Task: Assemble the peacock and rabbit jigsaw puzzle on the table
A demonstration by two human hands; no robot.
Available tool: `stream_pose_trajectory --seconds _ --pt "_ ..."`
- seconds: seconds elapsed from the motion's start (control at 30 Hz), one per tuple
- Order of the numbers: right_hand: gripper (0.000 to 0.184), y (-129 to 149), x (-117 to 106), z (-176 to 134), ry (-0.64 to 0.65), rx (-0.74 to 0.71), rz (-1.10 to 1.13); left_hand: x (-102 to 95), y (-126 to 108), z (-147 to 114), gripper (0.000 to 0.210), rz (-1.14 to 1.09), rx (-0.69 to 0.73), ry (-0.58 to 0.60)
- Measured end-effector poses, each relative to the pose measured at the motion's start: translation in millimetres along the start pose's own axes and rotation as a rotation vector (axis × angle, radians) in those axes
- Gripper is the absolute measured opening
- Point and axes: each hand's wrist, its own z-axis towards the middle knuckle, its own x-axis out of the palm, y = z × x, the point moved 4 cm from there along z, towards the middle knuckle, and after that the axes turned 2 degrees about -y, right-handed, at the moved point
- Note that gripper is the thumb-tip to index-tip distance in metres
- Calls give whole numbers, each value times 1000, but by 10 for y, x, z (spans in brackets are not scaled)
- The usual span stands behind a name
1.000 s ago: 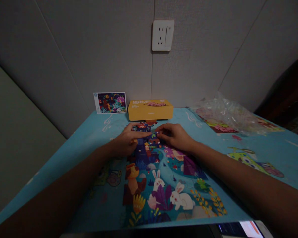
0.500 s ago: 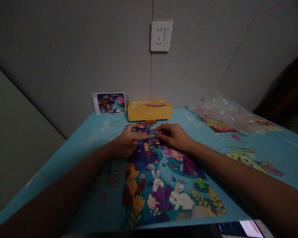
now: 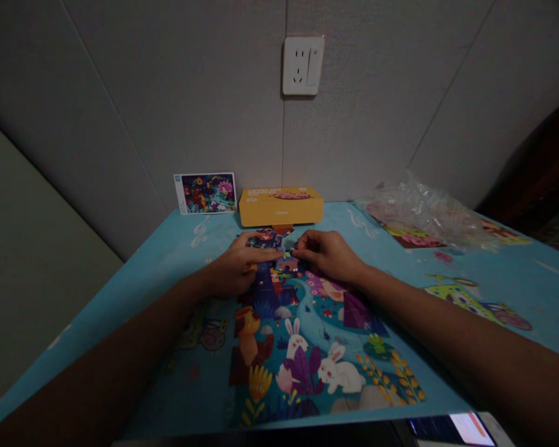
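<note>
A partly joined jigsaw puzzle (image 3: 307,335) with rabbits, a fox-like animal and a stream lies flat on the blue table cover. Over its far left part rests my left hand (image 3: 235,267), open, the index finger stretched across the pieces. My right hand (image 3: 328,254) is at the far edge of the puzzle, thumb and index finger pinched on a small dark puzzle piece (image 3: 289,252). That piece touches or nearly touches my left fingertip, and the fingers hide much of it. Just beyond the hands are more dark pieces (image 3: 266,234).
A yellow box (image 3: 282,211) stands by the wall, and a picture card (image 3: 208,194) leans beside it. Clear plastic wrapping (image 3: 428,211) covers printed sheets (image 3: 414,239) at the right. A lit phone (image 3: 456,429) lies at the near edge. The wall has a socket (image 3: 302,66).
My right fingers have shifted very slightly at the pinched piece. My left hand holds almost the same place, and the other things have not moved.
</note>
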Motion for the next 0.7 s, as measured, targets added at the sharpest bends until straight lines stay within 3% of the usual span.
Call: stream_pose_trajectory --seconds 0.7 --pt "23 12 -42 -15 -36 -7 -67 4 20 -2 60 -38 58 -34"
